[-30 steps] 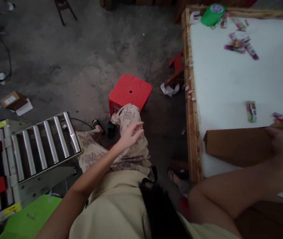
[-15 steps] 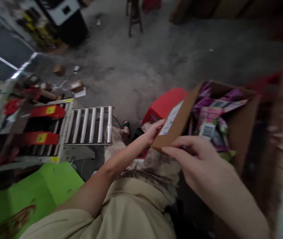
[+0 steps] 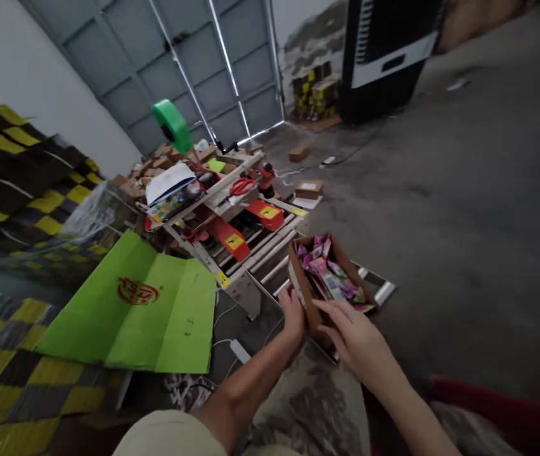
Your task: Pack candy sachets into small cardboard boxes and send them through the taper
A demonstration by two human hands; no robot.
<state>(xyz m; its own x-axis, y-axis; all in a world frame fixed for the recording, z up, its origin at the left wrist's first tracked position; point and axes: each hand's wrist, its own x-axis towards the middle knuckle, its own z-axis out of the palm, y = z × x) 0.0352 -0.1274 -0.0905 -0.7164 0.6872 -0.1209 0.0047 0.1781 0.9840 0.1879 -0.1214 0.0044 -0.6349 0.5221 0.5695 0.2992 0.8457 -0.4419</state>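
Note:
An open cardboard box (image 3: 310, 316) full of purple and pink packets (image 3: 329, 272) is at the roller end of a machine, in front of my body. My left hand (image 3: 293, 313) holds the box's left side, below a white label. My right hand (image 3: 358, 339) grips the near end, its fingers over the rim beside the packets. The underside of the box is hidden, so I cannot tell whether it rests on the metal rollers (image 3: 384, 291) or is held just above them.
The taping machine (image 3: 246, 285) has red guides and a green tape roll (image 3: 172, 125). A green folded board (image 3: 156, 316) stands to the left, before stacks wrapped in yellow and black (image 3: 18, 373). Small boxes (image 3: 308, 189) lie on the floor; a black cooler (image 3: 388, 63) stands behind.
My view has swung left toward the machine. The box has moved from beside a red stool-like object on my right to the roller end, with both hands still on it.

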